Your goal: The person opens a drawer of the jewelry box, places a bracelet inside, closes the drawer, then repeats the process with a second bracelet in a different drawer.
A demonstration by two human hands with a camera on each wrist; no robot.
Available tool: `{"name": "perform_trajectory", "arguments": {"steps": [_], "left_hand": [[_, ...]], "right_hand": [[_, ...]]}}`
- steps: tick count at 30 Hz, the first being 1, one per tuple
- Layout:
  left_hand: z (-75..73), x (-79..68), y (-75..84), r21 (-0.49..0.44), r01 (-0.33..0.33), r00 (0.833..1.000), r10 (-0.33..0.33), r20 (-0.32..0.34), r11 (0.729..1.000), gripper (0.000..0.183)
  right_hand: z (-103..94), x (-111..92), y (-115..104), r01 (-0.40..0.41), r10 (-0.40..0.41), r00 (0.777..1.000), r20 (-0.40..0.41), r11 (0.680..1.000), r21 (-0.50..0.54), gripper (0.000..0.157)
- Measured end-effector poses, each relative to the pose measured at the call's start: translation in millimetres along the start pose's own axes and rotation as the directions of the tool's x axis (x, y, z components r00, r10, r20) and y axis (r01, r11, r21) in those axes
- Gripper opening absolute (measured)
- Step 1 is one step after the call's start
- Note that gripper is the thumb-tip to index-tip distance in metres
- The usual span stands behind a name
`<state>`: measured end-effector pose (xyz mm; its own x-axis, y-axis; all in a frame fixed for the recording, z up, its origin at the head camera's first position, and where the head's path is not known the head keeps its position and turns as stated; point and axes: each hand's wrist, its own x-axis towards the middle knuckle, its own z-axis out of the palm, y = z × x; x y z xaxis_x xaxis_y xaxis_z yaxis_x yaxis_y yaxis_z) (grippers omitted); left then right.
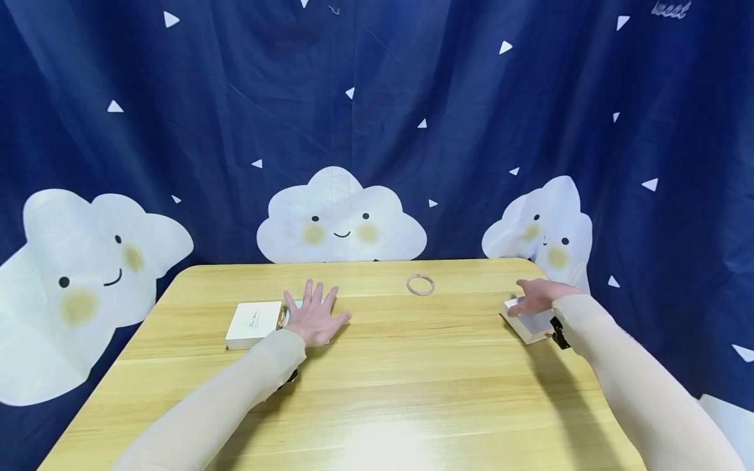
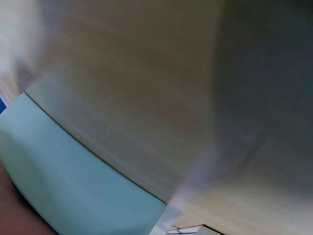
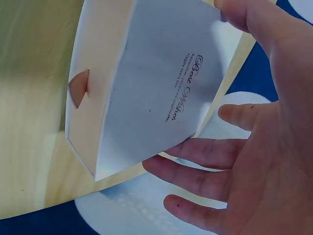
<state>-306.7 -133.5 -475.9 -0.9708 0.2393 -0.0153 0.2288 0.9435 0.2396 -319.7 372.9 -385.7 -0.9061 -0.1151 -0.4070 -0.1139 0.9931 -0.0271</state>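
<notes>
My left hand (image 1: pixel 315 322) lies spread, fingers fanned out, over a flat light-teal box (image 2: pixel 83 171). The hand covers most of that box in the head view, so whether it presses on it is unclear. Just left of this hand sits a white box (image 1: pixel 254 324) with small printing on its lid. At the right side of the table, my right hand (image 1: pixel 538 296) holds another white box (image 3: pixel 156 88) between thumb and fingers. That box shows "Best Wishes" lettering and a half-round notch in its side. It looks tilted in the right wrist view.
A thin pale ring (image 1: pixel 420 284) lies flat near the back edge of the wooden table (image 1: pixel 400 373), between the hands. Behind the table hangs a dark blue curtain (image 1: pixel 389 131) with smiling clouds and small white triangles.
</notes>
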Motion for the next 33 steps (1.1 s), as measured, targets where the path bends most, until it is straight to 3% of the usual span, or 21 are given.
{"name": "perform_trajectory", "arguments": {"steps": [15,33], "left_hand": [[-4.7,-2.9,1.9,0.004,0.005,1.000,-0.005,0.008,1.000,0.081],[-1.0,-2.0,1.2,-0.002,0.000,1.000,0.000,0.002,1.000,0.079]], "right_hand": [[-12.1,7.2,-33.0,0.043,-0.045,0.998,-0.035,0.998,-0.056,0.107],[-22.6,7.5,-97.9,0.142,-0.148,0.988,-0.054,0.985,-0.098,0.103]]}}
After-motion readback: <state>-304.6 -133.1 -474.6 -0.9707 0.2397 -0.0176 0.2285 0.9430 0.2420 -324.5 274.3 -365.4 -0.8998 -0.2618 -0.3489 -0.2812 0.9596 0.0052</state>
